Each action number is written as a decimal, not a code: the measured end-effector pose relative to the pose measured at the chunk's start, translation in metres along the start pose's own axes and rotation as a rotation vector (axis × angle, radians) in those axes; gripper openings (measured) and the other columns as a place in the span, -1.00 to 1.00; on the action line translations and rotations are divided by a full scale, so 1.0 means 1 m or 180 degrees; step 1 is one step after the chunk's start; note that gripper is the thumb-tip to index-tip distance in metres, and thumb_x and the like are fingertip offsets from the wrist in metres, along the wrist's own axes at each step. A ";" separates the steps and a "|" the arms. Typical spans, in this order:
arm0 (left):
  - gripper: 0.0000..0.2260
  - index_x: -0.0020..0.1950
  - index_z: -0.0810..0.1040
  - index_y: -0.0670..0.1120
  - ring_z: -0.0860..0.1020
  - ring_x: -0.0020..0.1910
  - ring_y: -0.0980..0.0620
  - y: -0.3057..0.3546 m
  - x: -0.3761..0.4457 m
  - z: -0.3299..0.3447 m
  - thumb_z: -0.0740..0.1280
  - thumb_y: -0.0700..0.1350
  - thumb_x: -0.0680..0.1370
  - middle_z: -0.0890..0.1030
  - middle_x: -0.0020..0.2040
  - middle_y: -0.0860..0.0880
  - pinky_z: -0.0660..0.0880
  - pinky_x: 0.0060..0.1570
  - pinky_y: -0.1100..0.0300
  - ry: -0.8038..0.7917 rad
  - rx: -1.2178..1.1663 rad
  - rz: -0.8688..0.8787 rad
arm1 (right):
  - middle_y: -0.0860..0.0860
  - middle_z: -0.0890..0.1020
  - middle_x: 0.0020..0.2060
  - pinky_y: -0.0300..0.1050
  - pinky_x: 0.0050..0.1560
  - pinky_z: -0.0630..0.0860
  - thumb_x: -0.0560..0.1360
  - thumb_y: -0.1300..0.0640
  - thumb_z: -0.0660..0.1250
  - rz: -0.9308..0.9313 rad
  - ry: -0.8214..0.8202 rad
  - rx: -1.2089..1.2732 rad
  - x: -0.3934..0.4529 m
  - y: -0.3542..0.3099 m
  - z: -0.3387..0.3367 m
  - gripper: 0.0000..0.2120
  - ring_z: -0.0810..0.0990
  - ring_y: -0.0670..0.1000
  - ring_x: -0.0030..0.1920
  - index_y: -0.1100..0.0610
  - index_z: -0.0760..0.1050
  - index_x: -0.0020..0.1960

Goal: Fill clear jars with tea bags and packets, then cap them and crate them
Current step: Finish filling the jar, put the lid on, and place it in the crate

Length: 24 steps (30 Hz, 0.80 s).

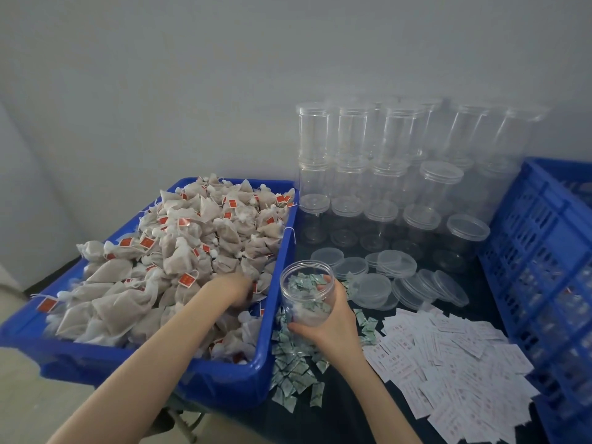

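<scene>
While we are plainly at the filling step, nothing is capped yet. Our counter (346, 408) is dark; on its left sits the blue tub (224, 379), smooth plastic heaped with soft, crumpled tea bags (179, 251) with strings and red tags. At right stands a blue slatted crate (525, 238). Stacked clear jars (381, 155) line the back, with loose round lids (397, 267) before them. White flat slips (455, 363) and small green-printed packets (294, 376) lie scattered in front.

Our right hand (333, 325) wraps its grip round the open jar (306, 293), just beside the tub, a few packets inside. Our left hand (238, 288) is buried in the bags; whether its grip has closed on one, we cannot tell. Next, we judge, comes lifting bags across into the jar mouth.
</scene>
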<state>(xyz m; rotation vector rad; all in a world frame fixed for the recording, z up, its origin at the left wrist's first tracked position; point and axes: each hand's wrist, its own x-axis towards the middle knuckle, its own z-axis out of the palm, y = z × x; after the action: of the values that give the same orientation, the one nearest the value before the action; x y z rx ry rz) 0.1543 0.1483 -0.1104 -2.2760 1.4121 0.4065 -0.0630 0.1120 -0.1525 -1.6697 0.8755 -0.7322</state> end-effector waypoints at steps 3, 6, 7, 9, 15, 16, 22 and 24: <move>-0.76 0.25 0.51 -0.10 0.55 0.16 -0.05 -0.001 0.002 -0.004 0.25 -0.12 0.60 0.57 0.18 -0.05 0.45 -0.02 0.14 0.0266 0.0428 -0.0323 | -0.14 0.49 0.30 -0.08 0.36 0.40 0.12 0.06 0.70 0.0004 -0.0001 0.0032 -0.001 0.001 0.000 0.01 0.45 -0.08 0.33 -0.22 0.21 0.40; -0.72 0.30 0.47 -0.12 0.53 0.21 -0.04 -0.005 0.004 -0.004 0.22 -0.22 0.59 0.54 0.22 -0.04 0.42 -0.02 0.15 0.0400 0.0724 -0.0555 | -0.12 0.47 0.33 -0.05 0.39 0.39 0.13 0.06 0.70 0.0010 -0.0007 0.0023 -0.002 0.002 0.000 0.04 0.43 -0.07 0.35 -0.20 0.20 0.44; -0.70 0.32 0.46 -0.12 0.53 0.21 -0.04 -0.005 0.004 -0.003 0.22 -0.23 0.59 0.53 0.23 -0.05 0.42 -0.04 0.15 0.0437 0.0754 -0.0572 | -0.11 0.47 0.34 0.00 0.41 0.40 0.13 0.07 0.70 0.0017 -0.0018 0.0026 -0.002 0.001 0.000 0.04 0.44 -0.06 0.36 -0.19 0.20 0.45; -0.71 0.29 0.48 -0.13 0.54 0.19 -0.05 -0.005 0.003 -0.005 0.23 -0.26 0.57 0.55 0.22 -0.05 0.44 -0.06 0.15 0.0586 0.0820 -0.0578 | -0.11 0.47 0.34 0.06 0.41 0.41 0.14 0.08 0.70 0.0033 -0.0043 0.0020 -0.003 0.001 0.001 0.04 0.45 -0.06 0.36 -0.17 0.20 0.46; -0.77 0.21 0.51 -0.11 0.55 0.16 -0.02 -0.011 -0.003 -0.007 0.28 -0.21 0.56 0.56 0.17 -0.03 0.45 -0.02 0.14 0.0608 0.0917 -0.0671 | -0.14 0.46 0.36 0.03 0.43 0.40 0.12 0.08 0.70 0.0058 -0.0067 -0.0025 -0.003 0.004 0.003 0.09 0.43 -0.11 0.36 -0.13 0.19 0.51; -0.77 0.22 0.51 -0.10 0.56 0.14 -0.01 -0.012 -0.003 -0.006 0.29 -0.21 0.56 0.56 0.16 -0.02 0.45 -0.04 0.16 0.0651 0.0891 -0.0706 | -0.14 0.45 0.36 0.01 0.43 0.38 0.11 0.07 0.71 0.0059 -0.0077 -0.0026 -0.003 0.004 0.003 0.10 0.42 -0.11 0.37 -0.12 0.19 0.51; -0.74 0.18 0.55 -0.13 0.58 0.13 -0.06 -0.014 -0.004 -0.010 0.35 -0.22 0.50 0.56 0.14 -0.09 0.50 -0.01 0.14 0.0860 0.0459 -0.0684 | -0.21 0.45 0.32 -0.25 0.28 0.33 0.10 0.02 0.70 0.0034 -0.0093 -0.0040 -0.003 0.007 0.005 0.04 0.41 -0.18 0.31 -0.22 0.21 0.42; -0.76 0.15 0.55 -0.15 0.58 0.11 -0.08 -0.014 -0.006 -0.014 0.35 -0.19 0.49 0.55 0.13 -0.12 0.51 0.03 0.13 0.0716 0.0299 -0.0681 | -0.25 0.45 0.28 -0.31 0.23 0.30 0.10 0.02 0.70 0.0034 -0.0088 -0.0034 -0.003 0.007 0.005 0.04 0.40 -0.20 0.29 -0.27 0.19 0.39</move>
<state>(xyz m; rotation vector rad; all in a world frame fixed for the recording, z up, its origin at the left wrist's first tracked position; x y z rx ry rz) 0.1644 0.1516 -0.0927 -2.4219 1.2406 0.0170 -0.0622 0.1159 -0.1609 -1.6796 0.8698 -0.6968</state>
